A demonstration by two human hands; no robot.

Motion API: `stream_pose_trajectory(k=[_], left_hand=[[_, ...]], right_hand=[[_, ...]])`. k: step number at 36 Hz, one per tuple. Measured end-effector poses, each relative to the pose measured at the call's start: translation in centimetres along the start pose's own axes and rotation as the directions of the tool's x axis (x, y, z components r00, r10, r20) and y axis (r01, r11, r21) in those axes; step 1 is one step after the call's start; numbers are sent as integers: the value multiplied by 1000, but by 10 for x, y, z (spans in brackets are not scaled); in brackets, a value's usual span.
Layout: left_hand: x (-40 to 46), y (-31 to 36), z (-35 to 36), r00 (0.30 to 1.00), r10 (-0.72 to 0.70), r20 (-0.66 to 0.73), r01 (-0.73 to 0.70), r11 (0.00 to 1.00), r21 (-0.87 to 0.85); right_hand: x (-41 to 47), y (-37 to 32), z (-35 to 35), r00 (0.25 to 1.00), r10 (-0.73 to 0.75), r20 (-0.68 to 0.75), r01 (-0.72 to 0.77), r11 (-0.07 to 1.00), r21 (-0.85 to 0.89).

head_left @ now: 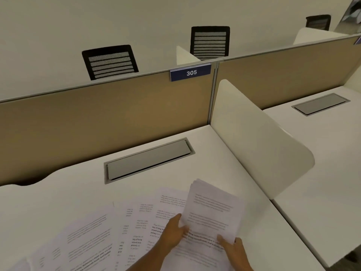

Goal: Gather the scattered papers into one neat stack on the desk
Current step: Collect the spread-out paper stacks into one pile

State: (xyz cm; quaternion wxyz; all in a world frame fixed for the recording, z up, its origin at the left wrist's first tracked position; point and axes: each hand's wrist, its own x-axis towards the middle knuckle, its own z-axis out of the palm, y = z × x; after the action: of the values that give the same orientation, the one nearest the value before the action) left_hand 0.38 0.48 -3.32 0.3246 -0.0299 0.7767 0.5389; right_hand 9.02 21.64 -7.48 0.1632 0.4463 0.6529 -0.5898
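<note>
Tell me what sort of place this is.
Probably a library or office study area: tan fabric partition carrying a blue "305" number plate, white desk with a grey cable hatch, black mesh chairs beyond.

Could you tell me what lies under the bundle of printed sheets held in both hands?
Under the bundle of white printed sheets, more printed pages fan leftward across the white desk. Whatever lies directly beneath is covered.

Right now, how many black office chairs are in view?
3, each behind the partition: one at left, one near centre above the 305 sign, one far right. Others may be hidden.
</note>
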Motion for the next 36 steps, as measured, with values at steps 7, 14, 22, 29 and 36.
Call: stream_pose_trajectory(k=[7, 14, 22, 29, 36], left_hand=[[-15, 19, -33, 991, 108, 83, -95, 985, -147], [-22, 20, -56, 985, 130, 117, -91, 953, -290], [-10, -3, -59, 973, 30, -228, -62, 989, -133], [1, -26, -50, 943, -98, -318, 113, 993, 30], [10, -39, -55, 931, -160, -327, 193, 979, 71]], right_hand=[[-9, -17, -4, 991, -116, 63, 97, 965, 243], [-16, -27, -6, 969, -221, 111, 179, 936, 302], [-22, -35, 17, 975, -183, 124, 172, 980, 97], [-24, -37, 56, 982, -119, 148, 137, 983, -120], [-31, -50, 77, 984, -98, 147, 130, 965, -227]])
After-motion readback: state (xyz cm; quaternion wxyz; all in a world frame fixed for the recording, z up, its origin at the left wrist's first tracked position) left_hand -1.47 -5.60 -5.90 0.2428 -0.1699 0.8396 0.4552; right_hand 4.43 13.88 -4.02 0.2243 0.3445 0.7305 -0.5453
